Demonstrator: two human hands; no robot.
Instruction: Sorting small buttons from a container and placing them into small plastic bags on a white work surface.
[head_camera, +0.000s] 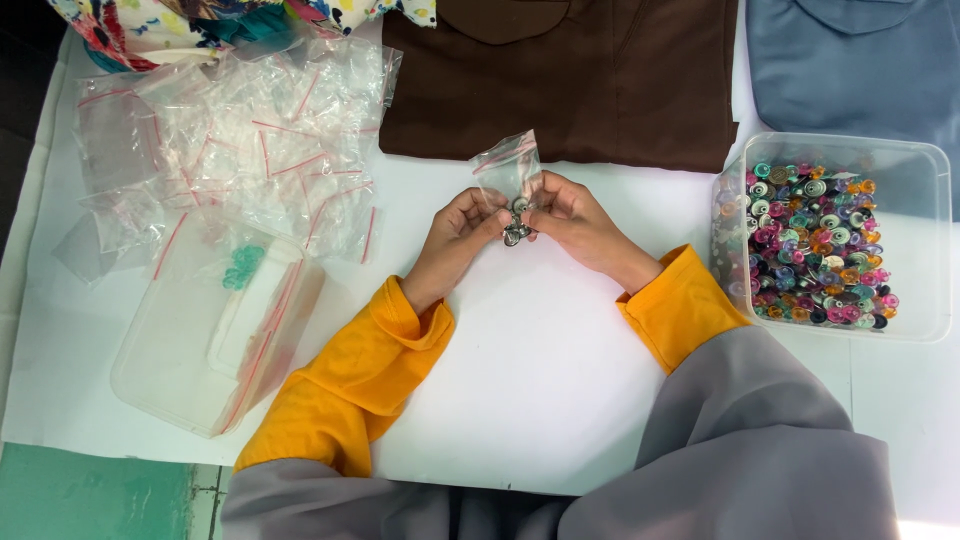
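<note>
A small clear bag (508, 165) and metal pieces (516, 222) are pinched between the left hand (458, 240) and right hand (575, 222), each grip clenched on them, above the white tabletop (540, 380), beside a button tub (835, 235).

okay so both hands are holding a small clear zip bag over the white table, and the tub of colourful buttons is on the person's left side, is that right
Not quite. In the head view both hands, left hand and right hand, do hold the small clear zip bag over the white table, but the tub of colourful buttons sits on the person's right side, not the left.
</note>
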